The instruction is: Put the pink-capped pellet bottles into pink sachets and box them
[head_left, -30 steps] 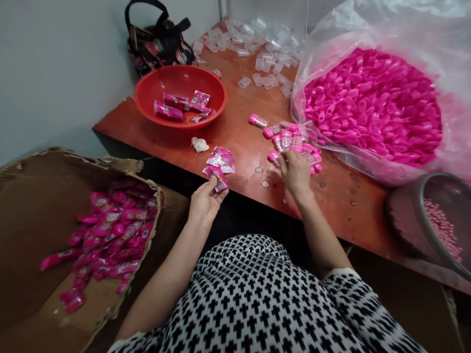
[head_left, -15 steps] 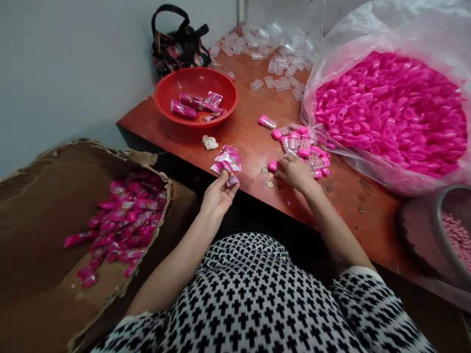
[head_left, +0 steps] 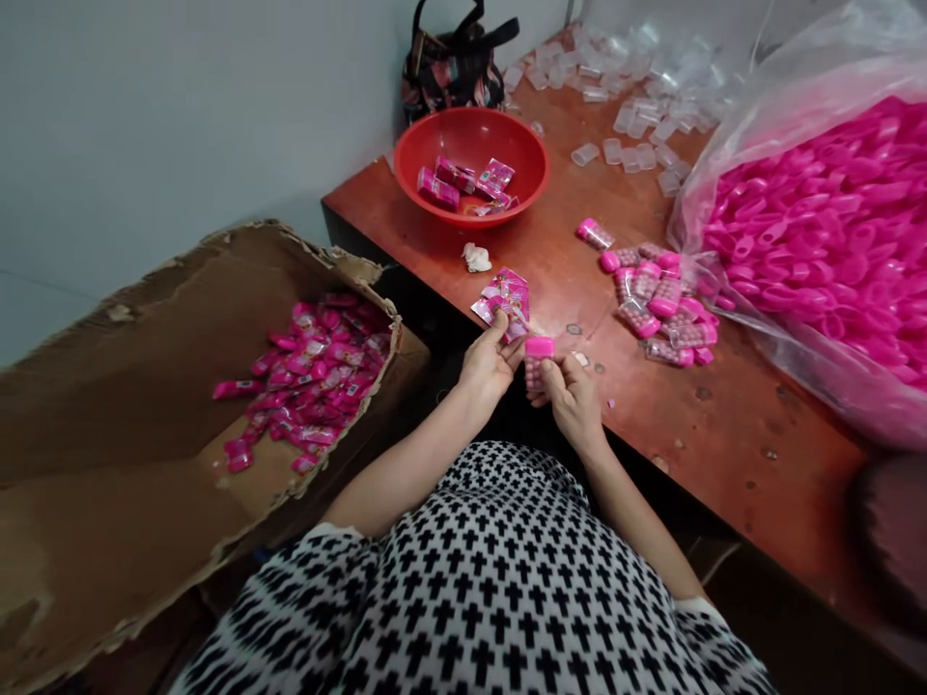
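My left hand [head_left: 487, 365] is closed on a small pink printed wrapper [head_left: 516, 330], beside more flat wrappers [head_left: 511, 288] lying near the table edge. My right hand [head_left: 577, 398] grips a small clear bottle [head_left: 536, 372] with a pink cap, filled with pink beads that look like candy. Its capped end points up, close to my left fingertips and just off the table edge. To the right lies a pile of similar capped bottles [head_left: 662, 299], with a lone bottle [head_left: 595, 233] behind it.
A red bowl [head_left: 409, 183] holds several pink packets. On my left stands a torn cardboard box [head_left: 108, 386] with many wrapped pink pieces. Clear empty containers [head_left: 637, 116] cover the back of the table [head_left: 724, 405]. A plastic bag [head_left: 789, 343] of pink parts stands right. A black handbag [head_left: 453, 82] sits behind the bowl.
My right hand has left the bottle pile with one capped bottle and come to my left hand. The left hand still holds the wrapper. The view has turned somewhat to the left.
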The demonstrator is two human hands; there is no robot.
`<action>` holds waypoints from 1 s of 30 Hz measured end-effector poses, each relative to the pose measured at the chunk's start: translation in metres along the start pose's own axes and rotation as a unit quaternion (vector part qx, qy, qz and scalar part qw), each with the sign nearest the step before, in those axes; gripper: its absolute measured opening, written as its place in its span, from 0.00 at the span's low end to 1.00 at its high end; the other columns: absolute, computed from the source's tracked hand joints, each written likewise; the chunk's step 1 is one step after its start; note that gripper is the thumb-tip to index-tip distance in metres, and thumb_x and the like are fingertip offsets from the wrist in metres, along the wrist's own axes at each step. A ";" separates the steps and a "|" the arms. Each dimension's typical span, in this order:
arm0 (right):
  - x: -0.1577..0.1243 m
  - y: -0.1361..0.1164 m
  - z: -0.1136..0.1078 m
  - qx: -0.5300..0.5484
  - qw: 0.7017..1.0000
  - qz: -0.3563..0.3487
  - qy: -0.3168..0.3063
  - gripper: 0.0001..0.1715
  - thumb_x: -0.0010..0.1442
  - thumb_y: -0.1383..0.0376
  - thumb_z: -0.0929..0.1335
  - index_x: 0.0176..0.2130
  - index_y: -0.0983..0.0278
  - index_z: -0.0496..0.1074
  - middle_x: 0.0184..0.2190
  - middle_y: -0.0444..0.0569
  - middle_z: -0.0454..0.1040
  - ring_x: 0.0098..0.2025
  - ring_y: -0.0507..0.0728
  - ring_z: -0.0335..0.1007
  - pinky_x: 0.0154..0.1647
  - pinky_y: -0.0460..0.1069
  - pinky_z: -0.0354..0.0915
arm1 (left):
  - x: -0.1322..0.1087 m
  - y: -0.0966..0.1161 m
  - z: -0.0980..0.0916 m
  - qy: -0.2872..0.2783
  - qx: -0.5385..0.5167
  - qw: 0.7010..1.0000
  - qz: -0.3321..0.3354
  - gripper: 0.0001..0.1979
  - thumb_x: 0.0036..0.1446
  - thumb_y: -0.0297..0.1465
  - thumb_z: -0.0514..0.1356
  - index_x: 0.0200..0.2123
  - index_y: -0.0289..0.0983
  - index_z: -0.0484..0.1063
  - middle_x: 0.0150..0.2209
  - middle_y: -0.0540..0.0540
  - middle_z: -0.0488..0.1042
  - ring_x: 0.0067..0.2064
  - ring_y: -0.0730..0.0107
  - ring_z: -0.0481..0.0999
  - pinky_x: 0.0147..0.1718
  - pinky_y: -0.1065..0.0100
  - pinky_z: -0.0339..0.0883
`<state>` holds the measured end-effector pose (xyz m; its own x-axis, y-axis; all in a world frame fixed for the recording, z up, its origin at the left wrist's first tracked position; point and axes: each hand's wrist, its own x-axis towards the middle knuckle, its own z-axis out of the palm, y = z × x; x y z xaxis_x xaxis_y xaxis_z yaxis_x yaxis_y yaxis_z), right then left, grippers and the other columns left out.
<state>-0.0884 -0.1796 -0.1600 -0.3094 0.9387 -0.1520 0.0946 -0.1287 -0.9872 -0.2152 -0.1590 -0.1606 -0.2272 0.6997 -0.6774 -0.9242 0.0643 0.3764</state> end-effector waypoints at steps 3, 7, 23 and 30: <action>0.006 0.004 0.006 -0.024 0.999 -0.005 0.026 0.19 0.57 0.50 0.65 0.38 0.62 0.67 0.25 0.43 0.73 0.21 0.49 0.70 0.21 0.44 0.70 | -0.002 -0.003 0.002 -0.012 -0.005 1.000 -0.006 0.08 0.51 0.33 0.64 0.28 0.34 0.72 0.27 0.48 0.75 0.28 0.75 0.75 0.33 0.72 0.69; 0.012 0.006 0.008 -0.022 0.999 -0.002 0.044 0.18 0.57 0.50 0.65 0.38 0.62 0.67 0.24 0.42 0.73 0.20 0.49 0.69 0.20 0.44 0.70 | -0.005 -0.004 0.004 -0.020 -0.008 1.000 -0.012 0.09 0.52 0.34 0.63 0.26 0.34 0.70 0.25 0.49 0.74 0.27 0.76 0.74 0.32 0.72 0.68; 0.014 0.003 0.008 0.050 0.997 -0.027 0.045 0.17 0.56 0.52 0.66 0.35 0.64 0.66 0.21 0.39 0.71 0.17 0.46 0.66 0.16 0.42 0.67 | -0.003 -0.007 0.004 -0.033 -0.024 0.999 0.018 0.08 0.48 0.31 0.67 0.28 0.33 0.72 0.26 0.49 0.75 0.26 0.75 0.74 0.32 0.72 0.68; 0.010 0.004 0.009 0.051 0.997 -0.019 0.047 0.17 0.57 0.52 0.66 0.36 0.63 0.67 0.22 0.40 0.71 0.18 0.48 0.68 0.18 0.44 0.69 | -0.007 -0.007 0.008 -0.029 -0.021 0.999 0.019 0.08 0.48 0.31 0.67 0.26 0.33 0.71 0.24 0.49 0.74 0.25 0.76 0.73 0.30 0.73 0.67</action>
<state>-0.0997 -0.1734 -0.1661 -0.2211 0.9686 -0.1137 -0.0147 -0.1198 -0.9927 -0.2049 -0.1591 -0.1532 -0.2449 0.7405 -0.6258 -0.9278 0.0084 0.3729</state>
